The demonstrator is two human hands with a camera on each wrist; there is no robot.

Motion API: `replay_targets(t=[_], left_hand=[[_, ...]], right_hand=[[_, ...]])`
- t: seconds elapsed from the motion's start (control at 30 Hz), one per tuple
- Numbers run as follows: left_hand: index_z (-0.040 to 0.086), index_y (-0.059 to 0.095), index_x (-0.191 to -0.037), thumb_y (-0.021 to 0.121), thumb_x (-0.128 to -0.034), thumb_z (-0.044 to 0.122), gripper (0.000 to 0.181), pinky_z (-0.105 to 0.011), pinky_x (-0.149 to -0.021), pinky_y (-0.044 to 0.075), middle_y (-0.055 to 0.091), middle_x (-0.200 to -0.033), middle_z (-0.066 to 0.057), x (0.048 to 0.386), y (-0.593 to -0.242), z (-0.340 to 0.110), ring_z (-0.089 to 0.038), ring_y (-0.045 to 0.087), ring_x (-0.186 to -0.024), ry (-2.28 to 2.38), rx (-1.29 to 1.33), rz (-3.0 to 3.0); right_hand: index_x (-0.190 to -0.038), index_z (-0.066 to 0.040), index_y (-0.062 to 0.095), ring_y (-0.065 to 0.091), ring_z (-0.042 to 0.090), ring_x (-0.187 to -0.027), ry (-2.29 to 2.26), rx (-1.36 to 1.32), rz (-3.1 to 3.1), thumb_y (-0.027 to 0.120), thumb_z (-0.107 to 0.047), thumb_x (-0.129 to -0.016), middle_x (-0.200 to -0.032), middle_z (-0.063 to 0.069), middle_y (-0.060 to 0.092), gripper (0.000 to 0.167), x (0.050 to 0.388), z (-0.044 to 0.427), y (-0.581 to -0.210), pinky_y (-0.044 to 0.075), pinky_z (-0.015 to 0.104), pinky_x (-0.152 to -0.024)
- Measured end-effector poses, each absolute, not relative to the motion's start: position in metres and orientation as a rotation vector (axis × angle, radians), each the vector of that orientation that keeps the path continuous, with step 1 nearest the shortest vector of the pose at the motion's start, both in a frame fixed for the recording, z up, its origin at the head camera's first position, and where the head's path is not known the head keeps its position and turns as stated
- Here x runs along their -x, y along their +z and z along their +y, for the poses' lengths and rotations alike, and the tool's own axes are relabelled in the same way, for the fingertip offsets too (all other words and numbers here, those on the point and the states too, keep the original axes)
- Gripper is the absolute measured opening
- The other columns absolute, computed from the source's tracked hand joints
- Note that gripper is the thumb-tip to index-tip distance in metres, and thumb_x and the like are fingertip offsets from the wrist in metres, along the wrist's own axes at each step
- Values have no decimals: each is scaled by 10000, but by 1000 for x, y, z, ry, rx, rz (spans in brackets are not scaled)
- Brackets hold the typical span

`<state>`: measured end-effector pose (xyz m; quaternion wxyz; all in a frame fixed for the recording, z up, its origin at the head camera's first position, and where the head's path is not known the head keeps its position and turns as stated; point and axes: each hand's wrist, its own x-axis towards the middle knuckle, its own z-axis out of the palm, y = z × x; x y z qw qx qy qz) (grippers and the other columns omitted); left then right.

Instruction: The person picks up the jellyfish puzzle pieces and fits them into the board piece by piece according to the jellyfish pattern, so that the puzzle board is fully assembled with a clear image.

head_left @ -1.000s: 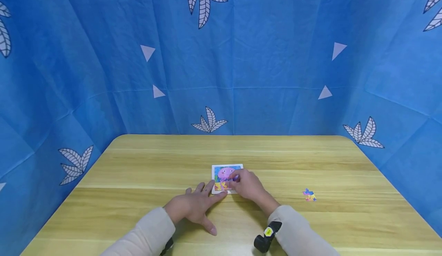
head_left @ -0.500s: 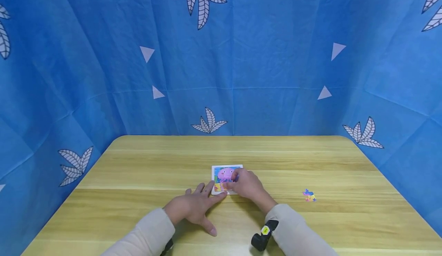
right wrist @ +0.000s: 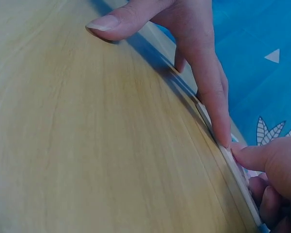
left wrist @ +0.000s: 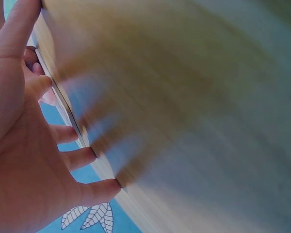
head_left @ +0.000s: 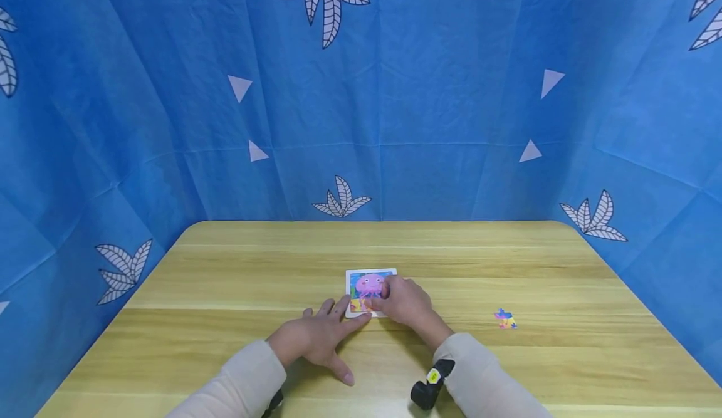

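Observation:
A small white-framed jigsaw puzzle [head_left: 369, 282] with a pink jellyfish picture lies flat on the table. My left hand [head_left: 316, 336] is spread at its lower left, fingertips touching the frame's left and near edges. Over the lower right of the picture, my right hand [head_left: 407, 303] has curled fingers and thumb, pinching a puzzle piece that is mostly hidden by them. In the right wrist view, the right thumb [right wrist: 254, 158] lies at the board's near edge, right beside a left fingertip. Farther right, a loose puzzle piece [head_left: 505, 319] in blue, pink and yellow lies alone.
The wooden table [head_left: 242, 274] has rounded far corners. A blue cloth [head_left: 440, 92] with white leaves and triangles hangs behind and at both sides. A black wrist camera [head_left: 431, 385] sits under the right sleeve.
My right fingers have drawn closer together over the puzzle, and more of the jellyfish shows. The right wrist has shifted slightly left. My left hand and the loose piece stay where they were.

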<state>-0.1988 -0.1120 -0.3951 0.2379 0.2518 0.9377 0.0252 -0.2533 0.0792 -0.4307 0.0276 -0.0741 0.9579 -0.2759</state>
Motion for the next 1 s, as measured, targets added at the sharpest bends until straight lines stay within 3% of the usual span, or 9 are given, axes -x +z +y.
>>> replay_targets(t=[0.37,0.67,1.0], left_hand=[[448,139,-1486,670,-616,715,1054,-670,-1042,235,63,-1587,-125,198,-395,-112,-410,144,-1417,60,-695,2575],[446,132,-1487,679,-617,702,1059,-678,-1039,231,51,-1587,-129,198,-395,-113,-418,137,-1417,59,-689,2576],[436,140,-1490,680,-610,708,1067,-681,-1031,239,56,-1585,-138,198,-395,-113,-426,151,-1411,49,-707,2589]], right_hand=[[-632,-155,522,418,129,-509,-898,250,2975,765,-390,-763,-549,-37,460,363,251,80,-432,298,265,-460],[-676,-158,537,426,116,-517,-1043,297,2925,696,-362,-830,-564,-43,480,300,250,84,-435,306,251,-464],[-698,-135,565,454,112,-562,-1155,375,2894,693,-254,-837,-609,-34,520,224,250,90,-433,367,253,-505]])
